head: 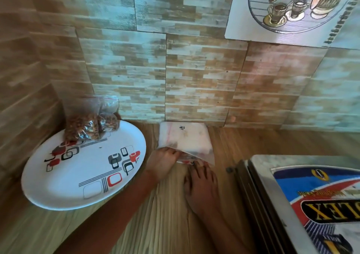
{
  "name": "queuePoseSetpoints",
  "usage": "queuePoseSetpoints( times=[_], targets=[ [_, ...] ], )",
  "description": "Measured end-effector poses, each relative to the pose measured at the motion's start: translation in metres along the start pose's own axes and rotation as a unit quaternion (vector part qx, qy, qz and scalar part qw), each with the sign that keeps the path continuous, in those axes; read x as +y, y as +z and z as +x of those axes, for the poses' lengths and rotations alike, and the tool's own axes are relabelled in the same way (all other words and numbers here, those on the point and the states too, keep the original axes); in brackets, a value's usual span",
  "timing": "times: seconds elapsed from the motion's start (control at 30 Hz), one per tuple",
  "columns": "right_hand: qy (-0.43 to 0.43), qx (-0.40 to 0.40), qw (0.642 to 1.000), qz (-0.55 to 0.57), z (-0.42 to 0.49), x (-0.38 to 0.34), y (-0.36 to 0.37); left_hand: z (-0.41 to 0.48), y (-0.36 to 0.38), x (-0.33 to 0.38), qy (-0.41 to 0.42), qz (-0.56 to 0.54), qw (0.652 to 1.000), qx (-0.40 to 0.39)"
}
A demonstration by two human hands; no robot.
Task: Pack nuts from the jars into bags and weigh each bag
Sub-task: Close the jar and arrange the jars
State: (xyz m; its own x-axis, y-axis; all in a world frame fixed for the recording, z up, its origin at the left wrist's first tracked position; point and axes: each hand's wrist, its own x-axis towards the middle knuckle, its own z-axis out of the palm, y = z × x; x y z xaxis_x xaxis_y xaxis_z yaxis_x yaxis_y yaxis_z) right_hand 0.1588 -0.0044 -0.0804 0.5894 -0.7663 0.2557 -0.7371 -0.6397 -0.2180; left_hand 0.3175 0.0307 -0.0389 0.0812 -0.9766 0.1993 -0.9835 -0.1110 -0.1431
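While looking down into the corner, plenty to take in. Behind everything, wall (pixel 194 74) papered in a pale brick-and-plank pattern, with a coffee-cup poster (pixel 282 8) up at right. Below it, wood-grain worktop (pixel 165 205), grain running away toward the wall. At near right, scale (pixel 311 195), steel-topped, with a blue, red and gold label printed upside down from here. At left, white oval plate (pixel 58 187) with red, grey and black squares, long axis slanting from near left to far right.

Flat at the foot of the wall, between plate and scale: empty bags (pixel 185 138), a translucent white stack, long axis running from the wall toward the camera, faint red strip near the far left edge. On the plate's far rim, filled bags (pixel 89 125), clear, packed with brown nuts, standing against the corner, tops up.

Left grip (pixel 165 162) pinching the stack's near left corner. Right grip (pixel 200 181) just beside it, fingertips on the near edge of a bag; grasping or merely pressing, cannot tell.
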Motion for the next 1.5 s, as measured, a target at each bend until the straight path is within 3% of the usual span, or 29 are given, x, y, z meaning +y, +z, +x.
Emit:
queuePoseSetpoints(
  times=[0.17, 0.37, 0.57, 0.67, 0.83, 0.9, 1.0, 1.2, 1.3, 1.4, 1.5],
  targets=[
    [0.009, -0.003, 1.000, 0.005, 0.000, -0.002, -0.004, 0.010, -0.016, -0.007, -0.011, 0.036, 0.999, 0.011],
    [0.004, 0.005, 1.000, 0.002, -0.001, -0.002, -0.003, 0.018, -0.021, -0.011, -0.059, 0.007, 0.997, -0.051],
    [0.007, 0.004, 1.000, -0.003, 0.000, -0.002, -0.002, 0.018, -0.032, -0.009, -0.046, 0.025, 0.997, -0.054],
    [0.006, 0.007, 1.000, -0.001, 0.000, -0.002, 0.000, 0.018, -0.030, -0.003, -0.055, -0.004, 0.998, -0.030],
    [0.011, 0.001, 1.000, 0.002, -0.002, -0.003, -0.003, 0.006, -0.024, -0.001, -0.014, -0.070, 0.994, 0.079],
    [0.008, 0.000, 1.000, 0.018, -0.002, -0.003, -0.007, -0.001, -0.022, 0.002, -0.025, -0.139, 0.982, 0.121],
    [-0.004, 0.015, 0.998, 0.063, -0.004, -0.001, -0.010, -0.010, -0.032, 0.009, -0.087, -0.266, 0.935, 0.219],
    [0.011, 0.096, 0.984, 0.150, -0.012, -0.003, -0.026, -0.029, -0.089, 0.024, -0.163, -0.350, 0.854, 0.350],
    [0.044, 0.152, 0.960, 0.233, -0.021, -0.007, -0.032, -0.041, -0.117, 0.025, -0.183, -0.393, 0.837, 0.333],
    [0.078, 0.218, 0.917, 0.326, -0.038, -0.011, -0.047, -0.058, -0.141, 0.023, -0.211, -0.463, 0.819, 0.267],
    [0.017, 0.293, 0.893, 0.340, -0.056, -0.012, -0.077, -0.074, -0.157, 0.027, -0.203, -0.500, 0.819, 0.198]
  ],
)
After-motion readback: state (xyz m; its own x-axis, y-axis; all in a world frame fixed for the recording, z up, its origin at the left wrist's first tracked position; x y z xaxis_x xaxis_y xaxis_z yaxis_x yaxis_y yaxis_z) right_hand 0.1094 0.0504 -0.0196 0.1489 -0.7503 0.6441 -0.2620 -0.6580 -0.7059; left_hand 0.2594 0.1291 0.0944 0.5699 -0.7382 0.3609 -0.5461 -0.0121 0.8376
